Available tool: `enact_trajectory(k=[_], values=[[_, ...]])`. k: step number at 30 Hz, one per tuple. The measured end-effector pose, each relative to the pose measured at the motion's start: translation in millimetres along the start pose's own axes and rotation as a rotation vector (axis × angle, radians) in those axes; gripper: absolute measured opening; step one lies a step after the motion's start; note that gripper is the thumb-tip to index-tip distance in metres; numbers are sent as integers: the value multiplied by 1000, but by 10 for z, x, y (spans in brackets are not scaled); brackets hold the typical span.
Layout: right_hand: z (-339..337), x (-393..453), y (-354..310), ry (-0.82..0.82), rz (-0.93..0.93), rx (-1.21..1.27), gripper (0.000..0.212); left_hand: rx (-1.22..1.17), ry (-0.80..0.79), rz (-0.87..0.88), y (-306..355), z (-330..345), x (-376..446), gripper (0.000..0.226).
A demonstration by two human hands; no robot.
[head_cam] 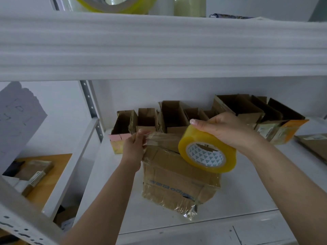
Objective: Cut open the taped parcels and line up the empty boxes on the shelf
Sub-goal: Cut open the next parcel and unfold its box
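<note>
1. Brown cardboard parcel wrapped in crinkled clear tape: lying on the white shelf board, directly under both hands.
2. Left hand: fingers pinching the loose end of a clear tape strip at the parcel's far left corner.
3. Right hand: fingers curled over the top of a yellow-tinted roll of clear packing tape with a printed white core, thumb pressed along its rim; roll resting tilted on the parcel's far right part.
4. Tape strip stretched between the left fingers and the roll.
5. Row of open, empty brown cardboard boxes: just beyond both hands, along the back of the shelf.
6. Small pink-and-yellow carton: just left of the left fingers.
7. White ribbed foam sheet: well above the hands, over the upper shelf edge.
</note>
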State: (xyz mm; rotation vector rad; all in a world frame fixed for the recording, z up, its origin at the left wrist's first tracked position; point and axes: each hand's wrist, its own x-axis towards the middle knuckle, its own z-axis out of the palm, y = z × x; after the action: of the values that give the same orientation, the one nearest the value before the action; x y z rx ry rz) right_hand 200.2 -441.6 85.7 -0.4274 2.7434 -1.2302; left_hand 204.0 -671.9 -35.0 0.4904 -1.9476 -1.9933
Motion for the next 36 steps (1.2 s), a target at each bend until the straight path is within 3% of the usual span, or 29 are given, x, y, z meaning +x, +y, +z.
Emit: enact_trajectory(k=[7, 11, 16, 20, 29, 36], values=[[19, 43, -38, -36, 5, -48, 71, 53, 111, 86, -51, -1, 17, 38], [40, 57, -55, -45, 4, -62, 71, -96, 70, -8, -69, -4, 11, 40], [98, 83, -103, -75, 8, -104, 87, -233, 4, -183, -125, -56, 10, 41], [118, 83, -126, -75, 16, -110, 84, -281, -20, -274, -140, -49, 8, 40], [146, 78, -143, -25, 43, -49, 74, -56, -190, -372, -267, -135, 86, 28], [137, 88, -134, -15, 67, -29, 70, -21, -221, -449, -535, -131, 48, 20]])
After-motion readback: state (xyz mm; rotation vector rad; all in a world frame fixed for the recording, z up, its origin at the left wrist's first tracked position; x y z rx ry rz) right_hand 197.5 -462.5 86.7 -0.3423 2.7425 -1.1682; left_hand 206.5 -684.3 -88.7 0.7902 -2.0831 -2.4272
